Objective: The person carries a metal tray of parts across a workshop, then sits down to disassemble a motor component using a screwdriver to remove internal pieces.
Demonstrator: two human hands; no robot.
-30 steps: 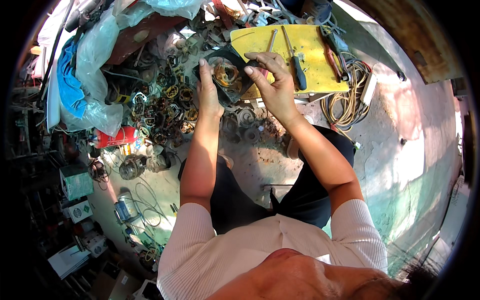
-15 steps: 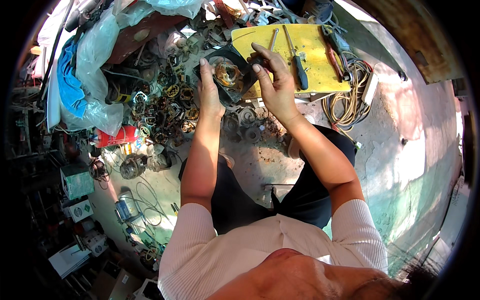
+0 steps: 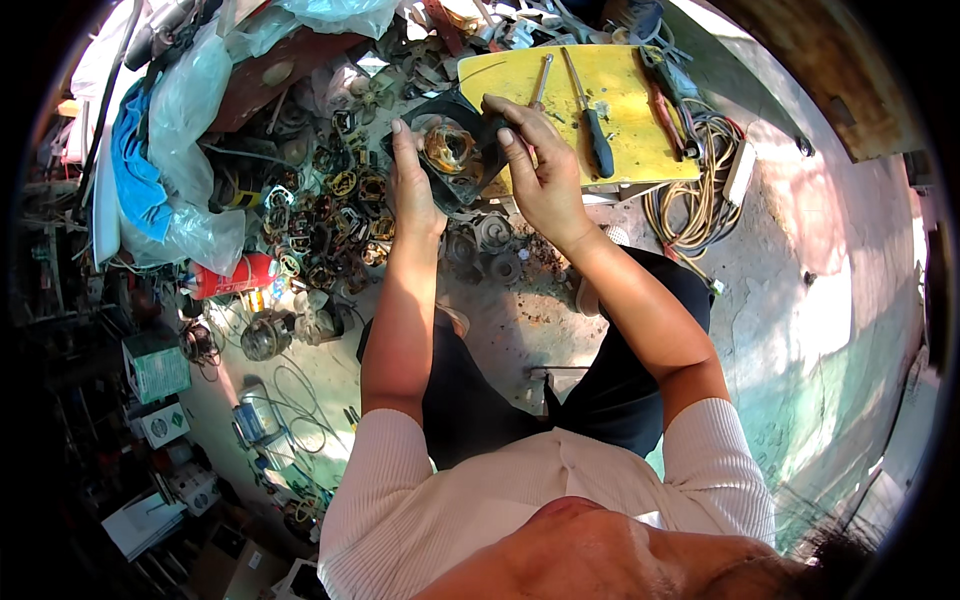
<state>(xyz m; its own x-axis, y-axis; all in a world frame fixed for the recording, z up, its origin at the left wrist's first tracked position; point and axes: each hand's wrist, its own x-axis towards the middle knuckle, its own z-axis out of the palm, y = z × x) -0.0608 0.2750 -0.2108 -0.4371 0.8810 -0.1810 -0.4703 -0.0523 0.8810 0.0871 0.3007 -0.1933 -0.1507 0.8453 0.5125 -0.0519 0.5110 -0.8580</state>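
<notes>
Holding: a black motor housing is gripped between both hands, raised above the floor in front of the yellow desk.
Motor housing: a dark, roughly square casing is seen, with a round opening in which copper-coloured windings are visible; its lower edge is hidden by the palms.
Left hand: it is closed on the left side of the housing, with the fingers laid upward along the casing and the thumb tucked behind.
Right hand: it is clamped on the right side of the housing, with the fingertips curled over the top edge.
Desk: a low yellow board is seen just behind the housing; a dark-handled screwdriver and a slimmer tool are laid on it, with pliers near its right edge.
Left of the hands: a heap of copper-wound stators and rings is spread over the floor, touching one another.
Below the hands: grey round metal parts are lying on the concrete, partly covered by the forearms.
Further left: a red canister, a blue cloth and clear plastic bags are piled.
Right: coiled cable is lying beside the desk.
</notes>
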